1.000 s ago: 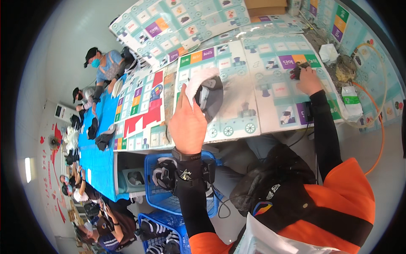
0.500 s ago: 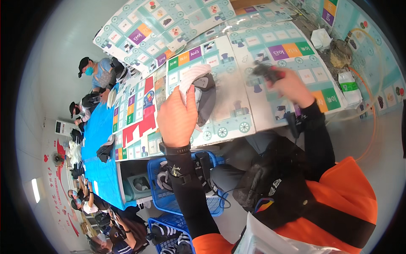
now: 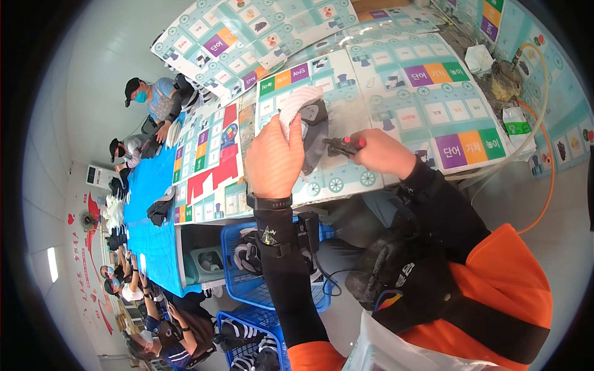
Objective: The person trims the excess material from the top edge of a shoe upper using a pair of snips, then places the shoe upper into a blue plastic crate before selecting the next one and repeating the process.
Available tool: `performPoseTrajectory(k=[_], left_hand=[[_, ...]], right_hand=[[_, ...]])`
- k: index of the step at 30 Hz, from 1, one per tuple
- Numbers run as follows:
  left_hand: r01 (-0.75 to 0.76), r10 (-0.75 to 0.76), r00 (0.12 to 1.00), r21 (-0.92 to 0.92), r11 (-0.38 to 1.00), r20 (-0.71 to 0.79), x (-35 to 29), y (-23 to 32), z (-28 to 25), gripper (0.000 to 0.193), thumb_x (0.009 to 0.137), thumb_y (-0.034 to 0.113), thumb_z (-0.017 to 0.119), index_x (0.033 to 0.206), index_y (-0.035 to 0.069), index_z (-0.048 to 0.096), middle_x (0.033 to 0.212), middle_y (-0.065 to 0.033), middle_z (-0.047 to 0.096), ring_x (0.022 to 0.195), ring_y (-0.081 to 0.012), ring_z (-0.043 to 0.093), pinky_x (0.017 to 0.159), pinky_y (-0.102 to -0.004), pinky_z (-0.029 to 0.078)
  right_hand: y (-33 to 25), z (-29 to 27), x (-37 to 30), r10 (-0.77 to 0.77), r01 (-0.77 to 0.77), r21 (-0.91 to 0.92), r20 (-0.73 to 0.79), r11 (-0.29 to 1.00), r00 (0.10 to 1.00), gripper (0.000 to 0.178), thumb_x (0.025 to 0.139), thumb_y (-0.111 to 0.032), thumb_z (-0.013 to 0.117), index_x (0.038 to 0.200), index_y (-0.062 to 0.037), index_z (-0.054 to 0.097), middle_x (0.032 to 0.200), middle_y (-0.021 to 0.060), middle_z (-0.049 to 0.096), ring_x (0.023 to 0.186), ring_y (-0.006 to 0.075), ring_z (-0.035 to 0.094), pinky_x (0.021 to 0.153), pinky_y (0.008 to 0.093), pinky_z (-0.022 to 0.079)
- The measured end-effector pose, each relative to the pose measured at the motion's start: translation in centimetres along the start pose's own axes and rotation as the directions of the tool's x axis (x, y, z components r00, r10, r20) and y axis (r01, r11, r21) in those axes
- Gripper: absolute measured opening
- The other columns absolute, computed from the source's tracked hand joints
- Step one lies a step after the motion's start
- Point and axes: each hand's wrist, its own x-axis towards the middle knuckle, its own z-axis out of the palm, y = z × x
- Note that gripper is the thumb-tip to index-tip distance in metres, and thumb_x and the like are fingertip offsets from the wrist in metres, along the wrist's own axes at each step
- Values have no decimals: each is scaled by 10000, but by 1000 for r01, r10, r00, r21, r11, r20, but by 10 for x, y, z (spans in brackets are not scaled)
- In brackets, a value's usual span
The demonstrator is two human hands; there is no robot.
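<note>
My left hand (image 3: 272,157) is closed round a grey and white fabric piece (image 3: 317,133) and holds it up over the table. Pale pinkish striped cloth (image 3: 301,102) shows at the piece's upper end; the rest is dark grey, and its exact kind I cannot make out. In my right hand (image 3: 385,153) is a small black hand tool with red parts (image 3: 344,146). The tool's dark end points left, close to the grey side of the fabric piece; whether they touch I cannot tell.
Printed sheets (image 3: 427,111) cover the table. At its right stand a dirty metal fitting with a hose (image 3: 506,80), white crumpled paper (image 3: 478,59) and a white-green packet (image 3: 516,127). Blue baskets (image 3: 247,295) sit below. Co-workers (image 3: 154,102) line a blue-covered table (image 3: 145,210) at the left.
My right hand has swung left with the tool, from over the right-hand sheet to beside the fabric piece. The left hand still holds the piece; the whole view has shifted slightly.
</note>
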Motion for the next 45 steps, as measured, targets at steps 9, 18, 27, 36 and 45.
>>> performPoseTrajectory(k=[9,18,27,36,45], left_hand=[[-6,5,1000,-55,998,-17,-7,-6,2,463,1017,454,604,1143,24,720,933,-244,741,858,-463,712,766,-546,563],[-24,21,999,-105,994,-25,-14,-9,-1,479,1018,439,615,1163,-6,713,957,-269,731,879,-466,709,766,-536,560],[-83,63,992,-203,976,-106,-20,-14,-1,433,1019,410,633,1143,1,706,910,-261,720,846,-477,689,738,-540,541],[-85,59,990,-207,975,-129,-19,-22,6,437,1022,418,628,1114,-2,701,944,-275,718,892,-479,686,756,-539,538],[-57,39,996,-221,974,-83,-16,-16,3,466,1021,438,620,1156,0,705,957,-274,725,899,-484,691,772,-538,547]], right_hand=[[-3,8,8,-42,42,2,-45,999,998,216,809,-110,660,958,42,702,831,280,672,822,469,648,720,472,497],[0,6,16,-78,78,3,-67,997,995,240,814,-102,651,998,42,705,778,235,663,729,408,622,673,424,474],[0,13,11,-49,46,58,59,997,997,234,793,-64,650,998,36,701,754,230,652,709,408,618,672,423,472],[-7,11,-1,-20,14,87,72,996,997,255,751,-49,659,982,54,692,723,218,642,695,367,637,663,408,477],[-5,14,-1,-92,92,2,-57,996,994,213,810,-82,596,949,32,709,796,281,657,780,486,622,712,500,491]])
